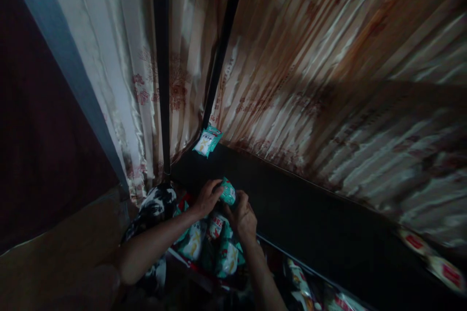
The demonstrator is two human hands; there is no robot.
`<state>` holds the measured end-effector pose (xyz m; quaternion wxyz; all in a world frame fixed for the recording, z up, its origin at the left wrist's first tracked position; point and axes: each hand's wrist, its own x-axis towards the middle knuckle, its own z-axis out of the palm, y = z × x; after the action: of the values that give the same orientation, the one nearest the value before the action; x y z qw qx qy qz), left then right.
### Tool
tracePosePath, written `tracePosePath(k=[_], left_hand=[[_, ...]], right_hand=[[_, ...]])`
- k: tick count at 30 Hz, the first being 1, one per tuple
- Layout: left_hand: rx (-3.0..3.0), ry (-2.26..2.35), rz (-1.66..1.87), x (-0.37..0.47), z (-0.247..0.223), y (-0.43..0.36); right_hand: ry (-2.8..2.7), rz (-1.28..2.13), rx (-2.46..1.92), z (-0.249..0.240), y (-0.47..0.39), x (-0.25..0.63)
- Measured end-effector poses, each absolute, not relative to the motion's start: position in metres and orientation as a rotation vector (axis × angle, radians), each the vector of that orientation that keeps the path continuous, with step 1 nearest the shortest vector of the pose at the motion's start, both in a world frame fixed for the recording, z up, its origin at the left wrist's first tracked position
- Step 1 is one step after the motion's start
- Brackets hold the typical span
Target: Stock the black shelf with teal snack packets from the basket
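Note:
Between my two hands is a small teal snack bag [228, 191], raised above a box of similar bags. My left hand [207, 199] grips its left side, the fingers at its edge. My right hand [243, 215] holds the right side, with its thumb below the bag. Beneath them, several teal and white snack bags [193, 242] and a red and white packet [216, 226] fill the box. At the far corner of the black shelf [277, 199], a pair of teal snack bags [207, 141] leans by the post.
A black post [161, 68] rises at the left and pleated curtains [314, 68] hang behind the shelf. Red and cream packets [447, 272] lie at the shelf's right end. More packets [299, 279] sit below its front edge. The light is dim.

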<state>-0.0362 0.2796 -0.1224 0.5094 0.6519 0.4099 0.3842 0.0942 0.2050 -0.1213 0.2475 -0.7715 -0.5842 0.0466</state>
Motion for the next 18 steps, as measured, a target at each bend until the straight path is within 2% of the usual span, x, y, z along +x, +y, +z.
tracePosePath(k=[11, 18], left_hand=[[1.364, 0.931, 1.004, -0.034, -0.140, 0.259], [1.326, 0.838, 1.014, -0.032, -0.134, 0.242]], right_hand=[[-1.299, 0.407, -1.866, -0.111, 0.190, 0.100], [-0.892, 0.980, -1.579, -0.111, 0.175, 0.090]])
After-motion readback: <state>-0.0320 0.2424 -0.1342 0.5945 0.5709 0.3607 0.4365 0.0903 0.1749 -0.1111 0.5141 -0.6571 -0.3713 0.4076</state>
